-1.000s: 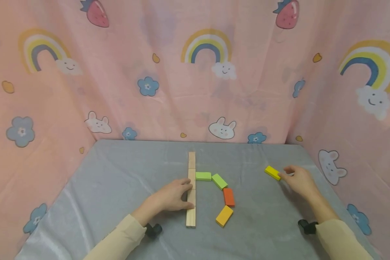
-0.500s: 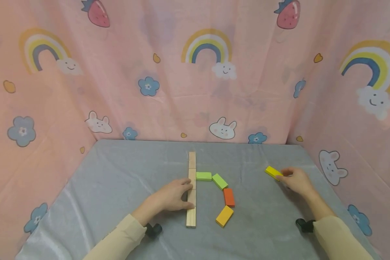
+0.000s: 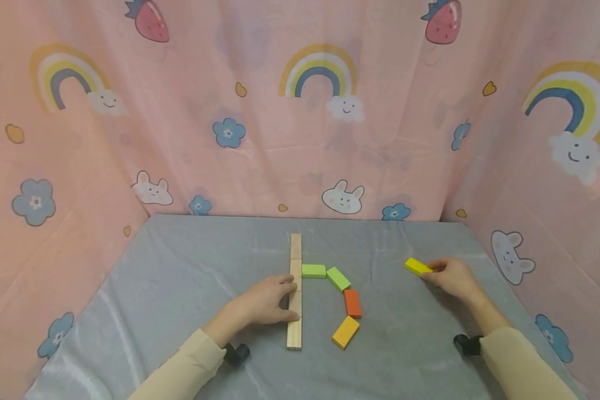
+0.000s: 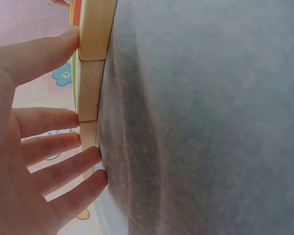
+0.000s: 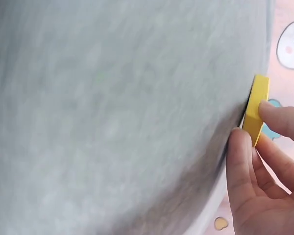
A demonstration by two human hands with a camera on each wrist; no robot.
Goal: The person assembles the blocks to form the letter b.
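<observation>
My right hand [image 3: 456,279] pinches a yellow block [image 3: 417,266] at its near end, between thumb and fingers, on the right side of the table. In the right wrist view the thumb lies on one face of the yellow block [image 5: 257,105], with fingers at its lower end. My left hand [image 3: 265,300] rests its fingertips and thumb on a straight row of plain wooden blocks [image 3: 294,333]. In the left wrist view its fingers are spread and nearly straight along the wooden blocks [image 4: 92,90].
From the row, an arc of blocks curves right: two green blocks [image 3: 313,271], a red-orange block [image 3: 352,303] and an orange block [image 3: 345,332]. A grey cloth [image 3: 180,266] covers the table. A pink printed curtain [image 3: 260,166] hangs around its back and sides.
My right hand has closed its thumb and fingers on the yellow block and shifted it slightly left. My left hand and the other blocks have stayed put.
</observation>
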